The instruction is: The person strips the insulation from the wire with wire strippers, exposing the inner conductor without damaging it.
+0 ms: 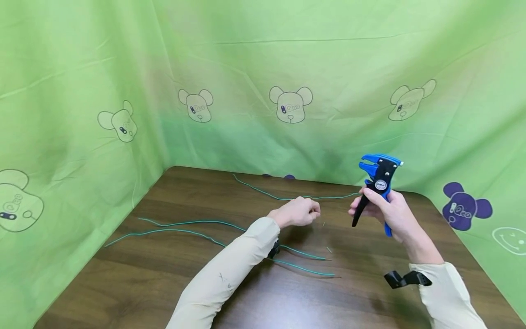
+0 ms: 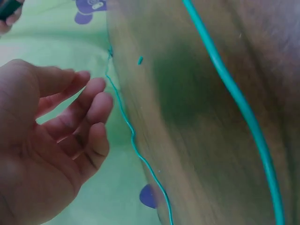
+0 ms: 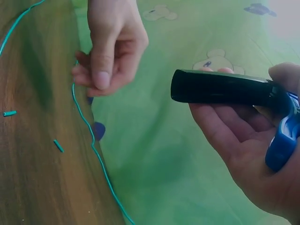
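Note:
My right hand (image 1: pixel 396 212) grips a blue-and-black wire stripper (image 1: pixel 381 176) above the table's right side, its head pointing up. In the right wrist view, its black handle (image 3: pixel 220 87) lies across my fingers. My left hand (image 1: pixel 297 211) hovers over the middle of the table, fingers loosely curled; the left wrist view shows nothing in them. Beyond it, a green wire (image 1: pixel 343 197) runs along the far edge. Two more green wires (image 1: pixel 185 222) lie nearer, partly hidden under my left forearm, with bare copper at their right ends.
Two short green insulation pieces lie on the wood: one piece (image 3: pixel 9 113) is farther from the table's edge, the other piece (image 3: pixel 58 146) closer to it. The brown table (image 1: pixel 135 274) meets a green printed cloth (image 1: pixel 246 146) behind and at the sides.

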The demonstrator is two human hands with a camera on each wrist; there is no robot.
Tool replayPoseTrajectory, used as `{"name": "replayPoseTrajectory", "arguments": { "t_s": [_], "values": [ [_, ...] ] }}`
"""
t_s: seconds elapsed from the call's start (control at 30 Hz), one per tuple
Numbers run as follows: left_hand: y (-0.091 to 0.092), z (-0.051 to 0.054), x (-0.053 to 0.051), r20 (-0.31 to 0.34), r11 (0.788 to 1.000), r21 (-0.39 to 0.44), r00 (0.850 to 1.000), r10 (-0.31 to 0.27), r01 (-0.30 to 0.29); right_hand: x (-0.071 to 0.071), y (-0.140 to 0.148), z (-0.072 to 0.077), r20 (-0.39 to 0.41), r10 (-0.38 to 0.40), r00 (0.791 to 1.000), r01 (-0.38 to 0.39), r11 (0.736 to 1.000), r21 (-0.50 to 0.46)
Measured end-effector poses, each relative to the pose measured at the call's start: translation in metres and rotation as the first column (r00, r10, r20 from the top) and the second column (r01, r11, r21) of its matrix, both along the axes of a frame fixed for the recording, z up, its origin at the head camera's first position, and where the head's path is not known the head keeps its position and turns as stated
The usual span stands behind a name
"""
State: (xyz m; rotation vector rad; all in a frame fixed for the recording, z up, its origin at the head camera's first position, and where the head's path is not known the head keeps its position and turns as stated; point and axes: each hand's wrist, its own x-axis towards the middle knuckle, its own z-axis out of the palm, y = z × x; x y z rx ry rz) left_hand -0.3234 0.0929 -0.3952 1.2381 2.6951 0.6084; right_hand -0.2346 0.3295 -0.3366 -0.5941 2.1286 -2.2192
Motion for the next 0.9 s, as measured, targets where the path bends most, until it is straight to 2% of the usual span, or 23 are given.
{"name": "replayPoseTrajectory", "arguments": {
  "t_s": [0.2,0.43,0.7,0.9],
  "values": [
    [0.005,-0.003,-0.014,-0.035,0.995,0.050,0.995,0.089,-0.087,-0.004,0.005,-0.005,0.018,0.031,0.999,-0.030,0.999,-0.011],
    [0.008,-0.008,-0.023,-0.080,0.980,0.071,0.978,0.193,-0.188,-0.008,0.011,-0.010,0.046,0.029,0.999,-0.031,0.999,0.040],
    [0.011,-0.019,-0.028,-0.078,0.952,0.012,0.949,0.306,-0.306,-0.013,0.016,-0.020,0.094,0.030,0.995,-0.042,0.992,0.118],
    [0.013,-0.022,-0.035,-0.093,0.948,-0.057,0.947,0.308,-0.314,-0.018,0.018,-0.024,0.111,0.033,0.993,-0.049,0.987,0.150]
  ]
}}
